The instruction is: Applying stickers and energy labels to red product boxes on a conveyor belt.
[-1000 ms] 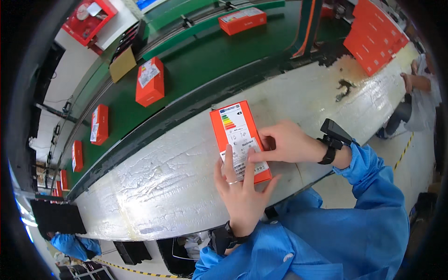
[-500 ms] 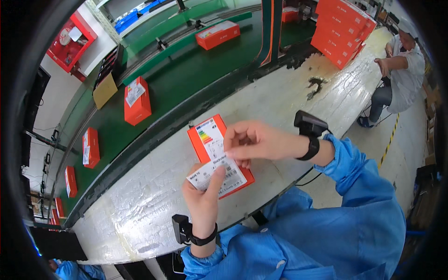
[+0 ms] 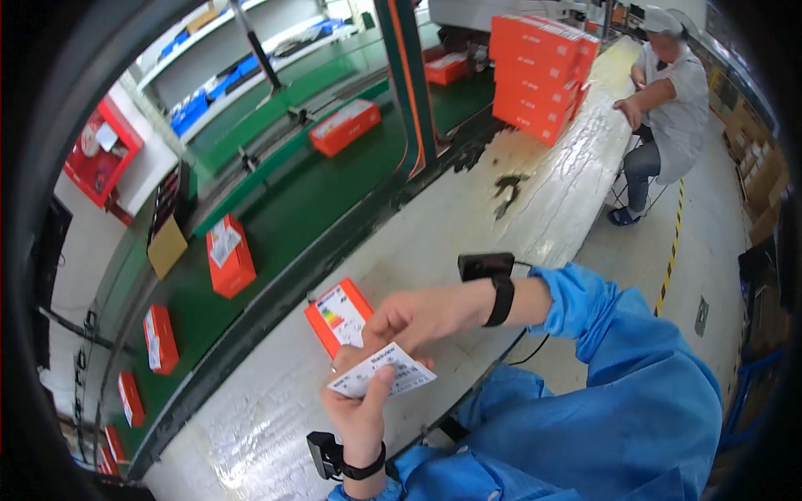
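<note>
One energy sticker [image 3: 334,317] down on the orange box [image 3: 357,297] just past your left hand [image 3: 356,417], which pinches a white label [image 3: 357,381]; that one's to go, I'd guess. Can't tell whether your right hand [image 3: 430,316] grips anything.

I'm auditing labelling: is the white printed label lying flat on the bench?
No, the left hand holds the white printed label, its thumb lying across the label's face.

The pale counter [image 3: 451,230], its surface shiny and wrinkled, carries one orange-red box [image 3: 337,314] lying label up and, farther along — past a dark patch [image 3: 507,192] — a stack of similar boxes [image 3: 539,79]. Alongside, a green belt [image 3: 288,221] bears several spaced boxes [image 3: 231,257].
</note>
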The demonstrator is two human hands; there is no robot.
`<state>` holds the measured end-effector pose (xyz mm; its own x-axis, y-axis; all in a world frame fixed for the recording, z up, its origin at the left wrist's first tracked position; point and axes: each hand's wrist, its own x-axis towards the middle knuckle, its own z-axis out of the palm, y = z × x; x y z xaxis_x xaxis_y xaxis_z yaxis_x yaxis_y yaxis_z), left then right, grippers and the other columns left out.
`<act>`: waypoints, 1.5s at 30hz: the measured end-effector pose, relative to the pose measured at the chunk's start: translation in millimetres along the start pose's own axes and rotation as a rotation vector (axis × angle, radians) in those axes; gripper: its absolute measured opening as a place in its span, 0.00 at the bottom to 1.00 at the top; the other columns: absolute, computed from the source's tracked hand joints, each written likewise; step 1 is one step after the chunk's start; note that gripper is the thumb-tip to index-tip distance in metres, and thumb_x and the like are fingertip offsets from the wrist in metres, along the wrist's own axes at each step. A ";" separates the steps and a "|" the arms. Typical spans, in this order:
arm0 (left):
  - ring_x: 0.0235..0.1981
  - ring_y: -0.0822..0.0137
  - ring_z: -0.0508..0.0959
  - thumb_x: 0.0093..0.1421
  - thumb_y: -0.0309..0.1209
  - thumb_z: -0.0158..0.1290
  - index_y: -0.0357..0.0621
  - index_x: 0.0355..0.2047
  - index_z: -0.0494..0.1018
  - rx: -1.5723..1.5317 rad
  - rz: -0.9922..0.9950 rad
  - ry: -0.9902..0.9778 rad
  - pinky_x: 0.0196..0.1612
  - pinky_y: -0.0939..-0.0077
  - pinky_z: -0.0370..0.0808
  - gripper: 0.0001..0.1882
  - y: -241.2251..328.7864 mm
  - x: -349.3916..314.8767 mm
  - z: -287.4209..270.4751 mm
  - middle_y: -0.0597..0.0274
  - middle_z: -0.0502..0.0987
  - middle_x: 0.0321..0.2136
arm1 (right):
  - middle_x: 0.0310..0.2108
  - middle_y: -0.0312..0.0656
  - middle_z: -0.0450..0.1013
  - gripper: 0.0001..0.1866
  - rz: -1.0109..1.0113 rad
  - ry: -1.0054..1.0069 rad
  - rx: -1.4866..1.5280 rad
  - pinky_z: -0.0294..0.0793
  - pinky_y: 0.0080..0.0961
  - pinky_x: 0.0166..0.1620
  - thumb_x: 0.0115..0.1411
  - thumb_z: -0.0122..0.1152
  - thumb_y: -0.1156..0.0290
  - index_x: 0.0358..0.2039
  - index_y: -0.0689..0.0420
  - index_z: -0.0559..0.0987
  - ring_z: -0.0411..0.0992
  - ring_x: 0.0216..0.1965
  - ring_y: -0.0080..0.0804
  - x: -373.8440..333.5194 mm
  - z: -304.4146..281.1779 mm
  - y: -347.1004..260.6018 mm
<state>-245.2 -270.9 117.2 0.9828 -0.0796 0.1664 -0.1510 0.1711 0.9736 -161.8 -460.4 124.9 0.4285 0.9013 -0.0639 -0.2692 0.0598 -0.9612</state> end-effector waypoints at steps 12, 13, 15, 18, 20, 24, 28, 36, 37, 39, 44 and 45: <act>0.58 0.57 0.74 0.67 0.36 0.58 0.35 0.70 0.55 0.219 -0.229 0.537 0.62 0.62 0.70 0.37 -34.4 -1.4 -77.9 0.45 0.71 0.61 | 0.40 0.43 0.76 0.16 -0.512 1.595 -0.264 0.78 0.30 0.46 0.66 0.59 0.65 0.50 0.59 0.76 0.76 0.43 0.30 -108.1 -365.4 -34.0; 0.56 0.57 0.75 0.69 0.35 0.56 0.36 0.70 0.56 0.305 -0.218 0.569 0.61 0.62 0.71 0.35 -37.6 -1.8 -83.0 0.44 0.71 0.61 | 0.44 0.44 0.75 0.21 -0.253 1.717 -0.419 0.77 0.29 0.48 0.65 0.61 0.63 0.54 0.59 0.74 0.76 0.46 0.32 -110.0 -416.6 -27.4; 0.55 0.56 0.75 0.69 0.35 0.56 0.35 0.68 0.59 0.298 -0.339 0.638 0.61 0.62 0.71 0.32 -44.6 -3.0 -86.9 0.45 0.72 0.59 | 0.50 0.52 0.74 0.31 -0.174 1.758 -0.728 0.73 0.37 0.56 0.60 0.65 0.57 0.59 0.59 0.71 0.73 0.53 0.47 -109.6 -499.6 -17.2; 0.50 0.60 0.75 0.69 0.34 0.55 0.35 0.62 0.63 0.273 -0.420 0.692 0.55 0.65 0.72 0.25 -55.5 -4.1 -86.7 0.48 0.73 0.53 | 0.58 0.62 0.69 0.45 -0.037 1.870 -0.801 0.68 0.43 0.62 0.54 0.69 0.51 0.67 0.57 0.63 0.68 0.60 0.59 -103.0 -579.7 -20.0; 0.45 0.63 0.75 0.70 0.32 0.54 0.35 0.57 0.66 0.255 -0.393 0.686 0.50 0.69 0.72 0.20 -62.7 -4.2 -87.8 0.52 0.74 0.48 | 0.61 0.68 0.64 0.53 -0.092 1.925 -0.766 0.67 0.46 0.62 0.52 0.71 0.49 0.73 0.51 0.54 0.66 0.61 0.62 -99.2 -615.0 -28.1; 0.36 0.71 0.75 0.71 0.30 0.52 0.36 0.47 0.71 0.229 -0.355 0.668 0.40 0.76 0.73 0.10 -75.5 -3.2 -94.0 0.59 0.76 0.38 | 0.58 0.66 0.65 0.44 0.196 2.074 -1.113 0.68 0.54 0.58 0.55 0.69 0.55 0.70 0.36 0.60 0.68 0.55 0.65 -97.5 -668.1 -33.4; 0.26 0.78 0.73 0.72 0.28 0.51 0.37 0.37 0.75 0.251 -0.298 0.686 0.29 0.83 0.72 0.08 -76.6 1.8 -87.5 0.66 0.77 0.27 | 0.55 0.64 0.67 0.35 0.128 2.085 -1.213 0.68 0.56 0.57 0.58 0.63 0.63 0.67 0.35 0.66 0.68 0.56 0.64 -105.1 -706.2 -27.2; 0.20 0.81 0.65 0.73 0.30 0.50 0.41 0.29 0.74 0.596 -0.307 0.635 0.22 0.87 0.61 0.13 -51.1 23.8 -56.9 0.74 0.70 0.20 | 0.51 0.58 0.67 0.29 0.030 2.219 -1.429 0.75 0.52 0.46 0.59 0.64 0.66 0.62 0.38 0.71 0.74 0.44 0.61 -117.8 -694.6 -32.7; 0.20 0.82 0.65 0.73 0.30 0.50 0.41 0.29 0.74 0.562 -0.301 0.603 0.23 0.87 0.61 0.13 -49.4 26.4 -55.5 0.74 0.70 0.20 | 0.51 0.58 0.67 0.29 -0.012 2.221 -1.423 0.76 0.51 0.45 0.59 0.64 0.66 0.62 0.38 0.71 0.74 0.43 0.61 -117.1 -689.0 -36.4; 0.21 0.82 0.65 0.73 0.30 0.50 0.41 0.29 0.73 0.492 -0.295 0.534 0.23 0.86 0.61 0.13 -48.3 30.3 -53.2 0.74 0.69 0.20 | 0.50 0.59 0.67 0.26 0.101 2.131 -1.402 0.76 0.51 0.45 0.61 0.58 0.71 0.61 0.47 0.71 0.74 0.43 0.60 -116.3 -678.1 -41.0; 0.20 0.81 0.66 0.73 0.31 0.50 0.40 0.29 0.73 0.468 -0.254 0.620 0.23 0.85 0.62 0.14 -51.5 36.0 -42.2 0.72 0.70 0.20 | 0.58 0.58 0.63 0.31 0.221 1.943 -1.762 0.71 0.48 0.58 0.57 0.58 0.72 0.63 0.57 0.67 0.67 0.56 0.63 -111.1 -669.8 -40.5; 0.21 0.81 0.66 0.73 0.32 0.50 0.39 0.29 0.72 0.467 -0.226 0.629 0.23 0.84 0.62 0.14 -50.2 37.0 -40.5 0.72 0.70 0.21 | 0.62 0.58 0.60 0.33 0.223 1.931 -1.755 0.70 0.48 0.60 0.56 0.61 0.71 0.64 0.57 0.66 0.66 0.58 0.64 -111.2 -669.7 -38.2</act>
<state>-197.0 -242.6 68.2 0.8493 0.5272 -0.0250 0.1658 -0.2216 0.9609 378.4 -850.2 -11.0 0.6340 -0.2817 0.7202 -0.2661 -0.9539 -0.1388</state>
